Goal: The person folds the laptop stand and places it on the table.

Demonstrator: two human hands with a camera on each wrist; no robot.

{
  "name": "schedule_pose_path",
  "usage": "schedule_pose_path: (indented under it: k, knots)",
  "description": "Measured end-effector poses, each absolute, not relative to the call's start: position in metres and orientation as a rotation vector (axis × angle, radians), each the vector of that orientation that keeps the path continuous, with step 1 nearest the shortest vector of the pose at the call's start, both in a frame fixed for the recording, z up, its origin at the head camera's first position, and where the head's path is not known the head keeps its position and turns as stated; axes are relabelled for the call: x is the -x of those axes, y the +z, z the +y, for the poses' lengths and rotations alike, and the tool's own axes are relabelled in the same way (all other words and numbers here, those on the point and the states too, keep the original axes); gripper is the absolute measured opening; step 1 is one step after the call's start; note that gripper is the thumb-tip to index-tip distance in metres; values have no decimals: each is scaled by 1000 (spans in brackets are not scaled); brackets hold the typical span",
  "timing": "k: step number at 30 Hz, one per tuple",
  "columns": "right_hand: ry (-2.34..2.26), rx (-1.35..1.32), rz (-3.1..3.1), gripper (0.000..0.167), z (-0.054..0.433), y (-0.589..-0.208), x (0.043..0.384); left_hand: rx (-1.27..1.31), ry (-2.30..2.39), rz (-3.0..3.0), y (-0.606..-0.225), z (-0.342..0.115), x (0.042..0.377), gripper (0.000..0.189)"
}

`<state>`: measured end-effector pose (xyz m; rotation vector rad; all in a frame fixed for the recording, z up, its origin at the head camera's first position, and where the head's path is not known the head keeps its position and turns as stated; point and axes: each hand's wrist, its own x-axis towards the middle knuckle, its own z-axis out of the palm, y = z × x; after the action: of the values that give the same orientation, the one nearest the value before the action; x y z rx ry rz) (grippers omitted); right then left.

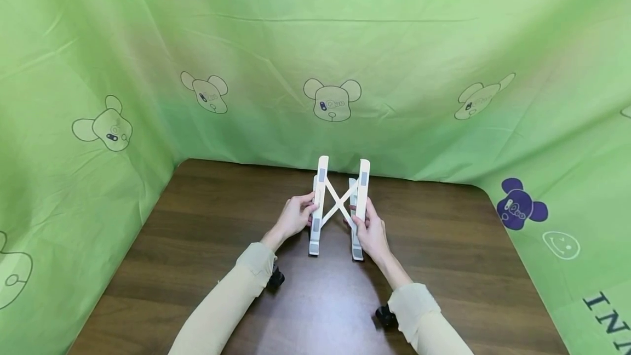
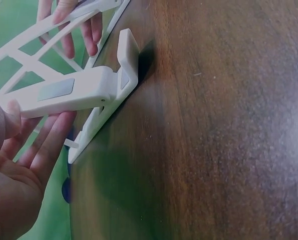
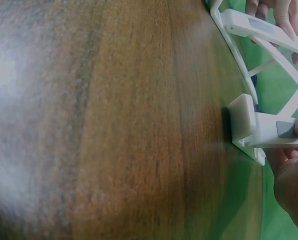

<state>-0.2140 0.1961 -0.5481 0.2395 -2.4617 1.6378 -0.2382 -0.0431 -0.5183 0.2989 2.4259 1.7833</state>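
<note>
A white folding laptop stand stands unfolded on the table, its two side arms joined by an X-shaped brace. Grey pads lie along the arms, and each arm has an upturned lip at its near end. My left hand grips the left arm, thumb on top and fingers beneath, as the left wrist view shows of the stand. On the other side, my right hand holds the right arm between thumb and fingers. In the right wrist view the stand's near lip is close to the table surface.
The brown wooden table reaches back to a green curtain printed with cartoon bear heads. The curtain also hangs along both sides. Small black devices sit under both wrists.
</note>
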Motion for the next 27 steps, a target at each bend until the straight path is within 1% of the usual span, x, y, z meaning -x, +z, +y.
schedule_pose_path:
  k: [21,27]
  knots:
    - [1608,-267,-2528,51,199,-542,214,-306,1763,2441,-516,-31,238,47]
    - [1592,-307,-2542,55,201,-542,214,-310,1766,2447,-516,-30,238,46]
